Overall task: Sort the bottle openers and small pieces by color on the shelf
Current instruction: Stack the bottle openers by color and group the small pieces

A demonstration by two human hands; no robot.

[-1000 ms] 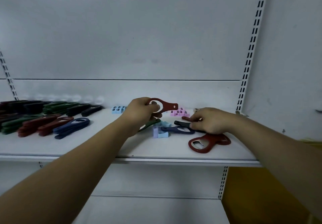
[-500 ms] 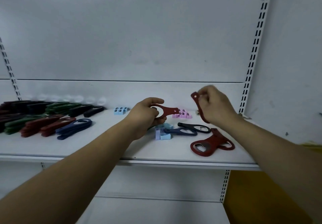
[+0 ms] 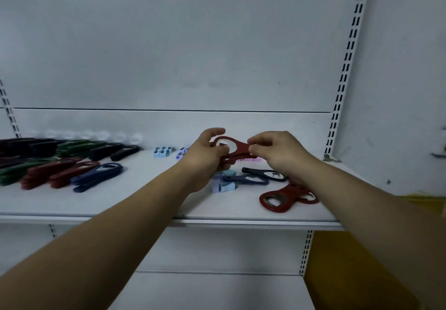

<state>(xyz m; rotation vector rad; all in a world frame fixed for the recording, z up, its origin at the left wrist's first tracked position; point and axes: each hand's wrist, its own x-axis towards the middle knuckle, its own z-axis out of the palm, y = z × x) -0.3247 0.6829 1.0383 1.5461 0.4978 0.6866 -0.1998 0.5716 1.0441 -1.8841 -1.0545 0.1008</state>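
1. White shelf (image 3: 144, 203) carries sorted rows (image 3: 72, 167) at left, with loose openers (image 3: 263, 173) and blue pieces (image 3: 225, 185) at right.
2. Left hand (image 3: 205, 160) grips red opener (image 3: 237, 149) by its ring, above the shelf's middle.
3. Right hand (image 3: 277, 155) pinches its other end.

- A single view, from a wide-angle camera worn on the person's head.
- It faces forward and slightly down at a white shelf (image 3: 149, 196) close by; both forearms run in from the lower corners.
- The left grip (image 3: 207, 157) and right grip (image 3: 277, 153) meet on a red bottle opener (image 3: 235, 147), just right of mid-frame.
- Above the grips the back panel (image 3: 193, 44) fills the view; below them shows a lower shelf (image 3: 217, 290).
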